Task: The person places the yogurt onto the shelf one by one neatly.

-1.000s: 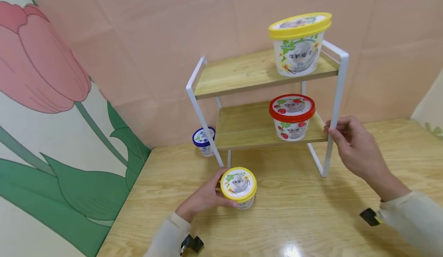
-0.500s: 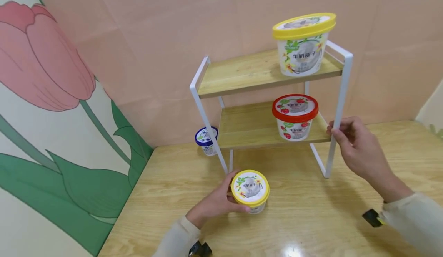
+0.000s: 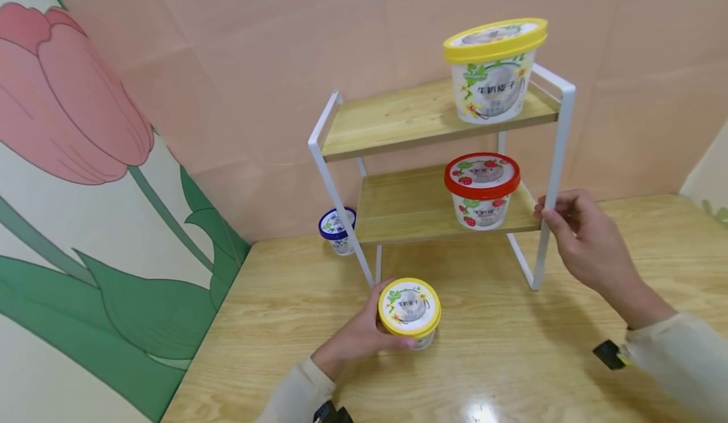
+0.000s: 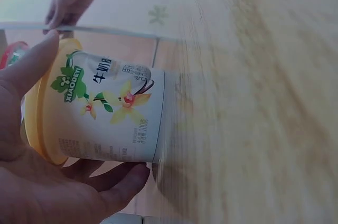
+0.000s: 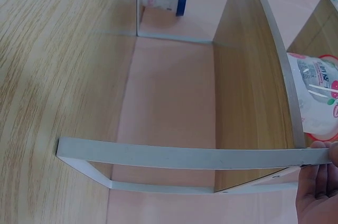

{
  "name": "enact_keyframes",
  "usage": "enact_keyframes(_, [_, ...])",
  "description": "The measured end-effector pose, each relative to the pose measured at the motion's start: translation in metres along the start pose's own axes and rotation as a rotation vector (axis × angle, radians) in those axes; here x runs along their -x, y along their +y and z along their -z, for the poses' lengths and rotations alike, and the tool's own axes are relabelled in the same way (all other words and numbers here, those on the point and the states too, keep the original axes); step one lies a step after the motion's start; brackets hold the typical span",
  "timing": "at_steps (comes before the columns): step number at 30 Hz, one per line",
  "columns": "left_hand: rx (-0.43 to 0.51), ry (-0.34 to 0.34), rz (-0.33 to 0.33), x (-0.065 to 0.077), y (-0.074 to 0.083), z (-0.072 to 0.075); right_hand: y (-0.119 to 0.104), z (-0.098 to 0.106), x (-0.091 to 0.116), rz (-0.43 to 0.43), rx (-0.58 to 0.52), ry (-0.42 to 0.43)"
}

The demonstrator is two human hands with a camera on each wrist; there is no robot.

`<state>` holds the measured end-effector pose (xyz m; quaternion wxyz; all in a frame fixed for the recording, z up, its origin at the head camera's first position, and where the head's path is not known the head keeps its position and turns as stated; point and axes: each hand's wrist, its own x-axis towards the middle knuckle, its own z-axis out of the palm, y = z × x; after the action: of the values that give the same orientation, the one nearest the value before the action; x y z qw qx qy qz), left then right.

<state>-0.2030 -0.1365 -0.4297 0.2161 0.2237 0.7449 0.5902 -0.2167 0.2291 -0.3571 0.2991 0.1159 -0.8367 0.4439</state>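
Observation:
In the head view a white paper tub with a yellow lid (image 3: 409, 307) stands upright on the table in front of the rack. My left hand (image 3: 361, 330) grips it from the left, thumb on the near side. The left wrist view shows the tub (image 4: 111, 108) between thumb and fingers, its base right at the tabletop. On the right, my right hand (image 3: 591, 246) pinches the white front leg of the two-tier rack (image 3: 392, 119) at lower-shelf height. In the right wrist view, part of the right hand (image 5: 319, 187) shows at that leg, beside the shelf edge.
A red-lidded tub (image 3: 482, 189) sits on the lower shelf's right side. Above it, a larger yellow-lidded tub (image 3: 493, 88) stands on the top shelf. A blue-lidded tub (image 3: 332, 228) stands on the table behind the rack's left leg. A pink-covered wall (image 3: 256, 94) rises behind.
My left hand has slid the yellow-lidded tub a little to the right and stays around it. The right hand keeps its place at the rack's leg.

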Motion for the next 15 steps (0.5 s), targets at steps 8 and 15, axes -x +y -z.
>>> enact_keyframes(8, [0.015, 0.067, 0.012, -0.0001, 0.0005, -0.0012, 0.0022, 0.0000, 0.0000, -0.010, -0.003, 0.000])
enact_keyframes(15, [0.045, 0.127, 0.067, 0.0042, 0.0079, 0.0025, 0.0033, -0.0001, -0.0001, -0.011, 0.000, -0.001])
